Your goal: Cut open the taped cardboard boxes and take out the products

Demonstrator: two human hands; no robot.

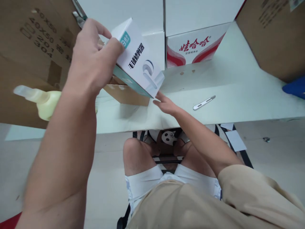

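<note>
A white and teal fabric shaver box (143,63), printed with a picture of the shaver, is tilted in the air. My left hand (94,52) grips its upper end, thumb across the near edge. By the lower corner is my right hand (166,104), fingers stretched out and partly hidden behind the corner; whether they press on it I cannot tell. Beneath the shaver box stands an open brown cardboard box (130,95) on the white table (238,98). To the right of my right hand lies a silver utility knife (204,103).
Large cardboard cartons (57,35) flank the table, another carton (278,41) standing at right. White cartons with a red-lettered box (195,47) line the back. A pale yellow bottle (47,100) is near my left forearm. A blue object (295,87) sits at the right edge.
</note>
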